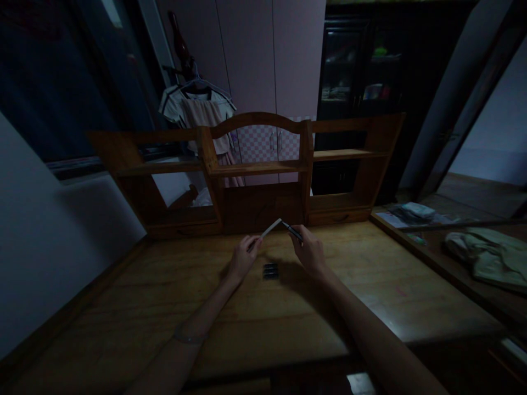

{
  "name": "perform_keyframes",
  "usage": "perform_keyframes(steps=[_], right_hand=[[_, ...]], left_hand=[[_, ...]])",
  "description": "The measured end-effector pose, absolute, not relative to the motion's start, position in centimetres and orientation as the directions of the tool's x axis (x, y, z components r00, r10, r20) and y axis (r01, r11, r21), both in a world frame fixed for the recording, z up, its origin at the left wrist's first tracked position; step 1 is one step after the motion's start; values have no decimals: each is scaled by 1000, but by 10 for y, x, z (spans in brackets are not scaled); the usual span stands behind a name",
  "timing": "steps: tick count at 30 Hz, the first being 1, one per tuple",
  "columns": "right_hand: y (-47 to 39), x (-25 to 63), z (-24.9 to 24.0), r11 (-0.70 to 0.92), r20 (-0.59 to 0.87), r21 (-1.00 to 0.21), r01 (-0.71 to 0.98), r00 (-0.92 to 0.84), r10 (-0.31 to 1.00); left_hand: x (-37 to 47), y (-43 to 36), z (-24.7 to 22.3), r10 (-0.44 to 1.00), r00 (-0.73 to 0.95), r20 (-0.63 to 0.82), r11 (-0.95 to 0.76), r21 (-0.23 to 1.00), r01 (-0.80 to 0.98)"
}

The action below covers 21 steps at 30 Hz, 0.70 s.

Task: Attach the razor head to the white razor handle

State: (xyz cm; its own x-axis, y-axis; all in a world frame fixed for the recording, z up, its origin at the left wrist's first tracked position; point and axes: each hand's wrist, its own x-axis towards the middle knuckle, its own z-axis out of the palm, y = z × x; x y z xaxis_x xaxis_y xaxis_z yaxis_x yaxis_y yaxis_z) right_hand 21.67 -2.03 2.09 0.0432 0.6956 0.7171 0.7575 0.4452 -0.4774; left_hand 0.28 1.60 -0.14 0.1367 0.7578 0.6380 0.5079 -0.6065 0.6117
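Above the wooden desk (164,296), my left hand (244,257) is closed around the lower end of a pale, slim stick (272,226), which slants up to the right. My right hand (309,249) grips a dark pen (295,233), its lighter tip pointing up and left. The ends of stick and pen come together in front of me; whether they touch is too small to tell. Between and below my hands, several short dark pieces (270,271) lie side by side on the desktop. What they are is not clear in this dim light.
A wooden shelf unit (257,171) stands along the desk's far edge. White wall (37,247) borders the left side. To the right, past a raised wooden edge, lie a pale cloth bag (494,255) and a plastic-wrapped bundle (415,211). Clothes (201,107) hang behind the shelves.
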Motion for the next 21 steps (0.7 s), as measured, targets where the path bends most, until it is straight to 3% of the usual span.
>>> perform_keyframes(steps=[12,21], right_hand=[[-23,218,26,367,734,-506,781,167,658],[-20,217,22,355,709,-489,797,126,694]], left_hand=[[2,17,-3,752,121,648,-588,577,566],[2,13,1,739,93,667,-590,575,566]])
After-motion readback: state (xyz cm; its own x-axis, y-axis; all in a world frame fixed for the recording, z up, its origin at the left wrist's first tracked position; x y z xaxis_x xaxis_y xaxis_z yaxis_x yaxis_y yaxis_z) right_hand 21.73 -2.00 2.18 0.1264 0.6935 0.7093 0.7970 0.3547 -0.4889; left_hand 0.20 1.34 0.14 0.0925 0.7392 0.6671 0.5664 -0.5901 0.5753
